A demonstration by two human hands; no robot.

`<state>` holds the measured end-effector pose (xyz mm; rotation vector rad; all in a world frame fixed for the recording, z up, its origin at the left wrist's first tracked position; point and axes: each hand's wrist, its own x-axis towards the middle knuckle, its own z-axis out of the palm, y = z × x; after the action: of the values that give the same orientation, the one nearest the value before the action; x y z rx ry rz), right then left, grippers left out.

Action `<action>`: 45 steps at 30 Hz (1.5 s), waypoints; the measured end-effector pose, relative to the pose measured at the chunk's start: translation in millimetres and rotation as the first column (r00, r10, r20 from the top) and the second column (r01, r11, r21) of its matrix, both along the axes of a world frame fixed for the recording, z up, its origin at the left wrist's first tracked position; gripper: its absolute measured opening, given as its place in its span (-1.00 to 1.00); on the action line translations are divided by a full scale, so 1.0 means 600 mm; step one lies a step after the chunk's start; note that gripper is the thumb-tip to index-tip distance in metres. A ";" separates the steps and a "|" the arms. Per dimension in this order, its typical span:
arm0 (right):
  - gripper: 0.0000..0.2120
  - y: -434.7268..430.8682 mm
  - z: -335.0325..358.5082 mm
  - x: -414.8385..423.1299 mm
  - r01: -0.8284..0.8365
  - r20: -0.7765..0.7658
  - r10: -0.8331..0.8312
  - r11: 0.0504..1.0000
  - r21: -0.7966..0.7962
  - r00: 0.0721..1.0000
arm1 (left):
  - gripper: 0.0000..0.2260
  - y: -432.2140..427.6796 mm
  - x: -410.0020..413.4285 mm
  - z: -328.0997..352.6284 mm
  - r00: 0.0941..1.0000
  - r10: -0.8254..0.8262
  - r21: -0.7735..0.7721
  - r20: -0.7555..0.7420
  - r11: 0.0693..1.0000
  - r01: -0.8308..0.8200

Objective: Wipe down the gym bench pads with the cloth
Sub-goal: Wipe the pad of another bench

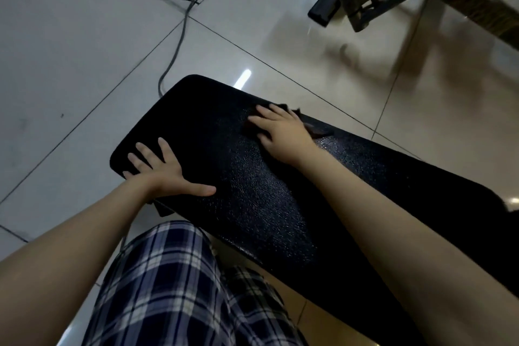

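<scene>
- Left hand (165, 174), fingers spread flat, rests on the bench pad (266, 205) at centre left.
- Right hand (283, 132), fingers straight, presses the cloth (316, 128); best to use long overlapping strokes toward the lower right.

place: indoor workout room | cues: black padded bench (252, 205), glossy floor tiles (70, 50), metal equipment frame (323, 12), loose cable (182, 34)

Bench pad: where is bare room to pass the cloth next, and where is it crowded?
Bare: the strip of pad between the left hand and the right hand, and the rounded end beyond the left hand. Crowded: the far edge, where the right hand presses the cloth.
</scene>
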<state>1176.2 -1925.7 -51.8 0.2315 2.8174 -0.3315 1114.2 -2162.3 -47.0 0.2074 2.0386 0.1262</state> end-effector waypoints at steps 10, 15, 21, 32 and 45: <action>-0.53 0.022 0.098 0.304 -0.071 0.005 0.071 0.996 -0.050 0.997 | 0.27 0.039 0.081 0.046 0.994 -0.114 0.184 -0.001 0.976 0.112; -0.53 0.070 0.122 0.375 -0.021 -0.010 0.020 0.997 -0.069 1.000 | 0.35 0.130 0.194 0.041 0.896 -0.439 0.242 -0.075 0.863 0.443; -0.53 0.079 0.058 0.178 0.020 -0.029 -0.019 0.999 0.027 0.999 | 0.36 0.140 0.189 0.042 0.887 -0.458 0.142 -0.053 0.876 0.461; -0.51 0.066 0.094 0.232 0.006 0.054 -0.008 1.000 0.029 0.999 | 0.31 0.145 0.185 0.061 0.895 -0.447 0.116 -0.006 0.888 0.444; -0.47 0.049 0.122 0.375 -0.038 0.062 0.035 0.998 0.049 0.997 | 0.30 0.146 0.184 0.056 0.892 -0.452 0.117 -0.014 0.885 0.451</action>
<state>1401.4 -1896.2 21.2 0.1967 2.7682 -0.2415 1224.9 -2075.0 -13.4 0.7483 1.9166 -0.0452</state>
